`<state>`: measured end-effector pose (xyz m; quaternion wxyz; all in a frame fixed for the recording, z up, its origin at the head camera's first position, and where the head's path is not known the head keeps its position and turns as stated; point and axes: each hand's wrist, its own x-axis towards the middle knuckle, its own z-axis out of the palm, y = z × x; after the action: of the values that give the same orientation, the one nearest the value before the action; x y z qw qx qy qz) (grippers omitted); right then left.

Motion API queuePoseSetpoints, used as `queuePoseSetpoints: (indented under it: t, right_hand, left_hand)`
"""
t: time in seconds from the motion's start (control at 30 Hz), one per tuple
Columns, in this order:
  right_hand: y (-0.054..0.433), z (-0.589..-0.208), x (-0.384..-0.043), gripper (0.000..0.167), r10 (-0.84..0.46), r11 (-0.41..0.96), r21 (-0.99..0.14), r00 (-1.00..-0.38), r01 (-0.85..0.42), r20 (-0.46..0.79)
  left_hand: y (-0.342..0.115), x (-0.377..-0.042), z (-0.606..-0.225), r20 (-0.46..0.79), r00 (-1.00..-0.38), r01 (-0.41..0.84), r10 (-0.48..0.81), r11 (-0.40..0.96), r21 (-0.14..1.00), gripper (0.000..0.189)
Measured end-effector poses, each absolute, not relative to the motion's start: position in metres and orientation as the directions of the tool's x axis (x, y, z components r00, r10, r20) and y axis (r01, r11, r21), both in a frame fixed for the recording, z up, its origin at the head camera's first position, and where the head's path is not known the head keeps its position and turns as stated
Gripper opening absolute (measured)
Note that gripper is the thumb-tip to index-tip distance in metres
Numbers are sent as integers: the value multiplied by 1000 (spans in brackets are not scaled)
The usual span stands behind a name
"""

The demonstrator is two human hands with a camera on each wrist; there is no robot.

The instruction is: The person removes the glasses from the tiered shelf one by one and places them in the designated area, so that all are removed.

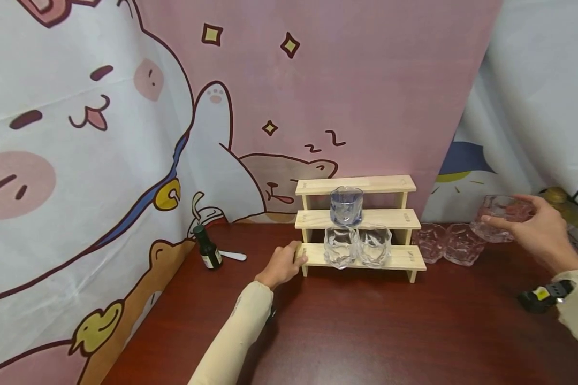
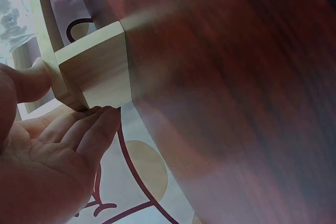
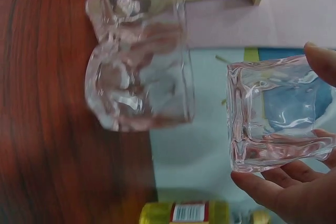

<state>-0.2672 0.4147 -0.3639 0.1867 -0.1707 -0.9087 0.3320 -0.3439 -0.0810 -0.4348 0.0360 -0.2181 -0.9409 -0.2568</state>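
Note:
My left hand (image 1: 281,266) grips the left end of the lowest board of a three-step wooden shelf (image 1: 358,185), thumb on top and fingers against its side. In my right hand (image 1: 544,230) is a faintly pink drinking glass (image 3: 278,114), held between thumb and fingers above the table, to the right of the shelf. A bluish glass (image 1: 347,206) stands on the middle step. Side by side on the lowest step are a clear glass (image 1: 340,247) and another clear glass (image 1: 374,247). Two pinkish glasses (image 3: 134,85) stand together on the table, right of the shelf.
On the dark red-brown table (image 1: 366,331), a small green bottle (image 1: 208,248) and a white-handled utensil (image 1: 233,255) lie at the left. A yellow container with a barcode label (image 3: 186,213) shows at the right wrist view's bottom. Printed cloth (image 1: 390,80) hangs behind.

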Motion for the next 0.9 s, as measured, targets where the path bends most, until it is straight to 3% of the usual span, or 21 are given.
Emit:
queuePoseSetpoints:
  t: [0.37, 0.9]
  right_hand:
    - [445, -380, -262, 94, 484, 706, -672, -845, 224, 228]
    - [450, -416, -266, 95, 532, 687, -657, -831, 311, 163]
  left_hand:
    - [-80, -345, -434, 169, -907, 418, 385, 779, 468, 47]
    - [-81, -344, -435, 179, -904, 425, 388, 773, 470, 49]
